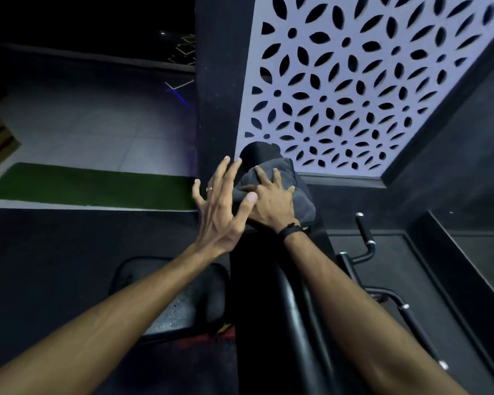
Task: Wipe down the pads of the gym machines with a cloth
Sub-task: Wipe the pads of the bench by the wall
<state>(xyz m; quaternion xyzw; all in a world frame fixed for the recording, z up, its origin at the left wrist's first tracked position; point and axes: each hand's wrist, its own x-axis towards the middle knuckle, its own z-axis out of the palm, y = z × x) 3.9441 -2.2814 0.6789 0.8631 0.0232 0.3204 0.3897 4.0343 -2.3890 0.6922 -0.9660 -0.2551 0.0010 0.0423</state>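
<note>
A dark grey cloth (285, 192) lies over the top end of a long black machine pad (271, 295) that runs away from me. My right hand (271, 201) presses flat on the cloth with fingers spread. My left hand (223, 206) hovers just left of it, fingers spread and straight, its thumb near the back of my right hand; it holds nothing. The pad's rounded far end (257, 152) shows beyond the cloth.
A black seat pad (180, 295) sits lower left of the long pad. Black handle bars (365, 240) stand to the right. A white cut-out panel (354, 81) and dark pillar (217, 95) rise ahead. Green turf strip (92, 183) lies at left.
</note>
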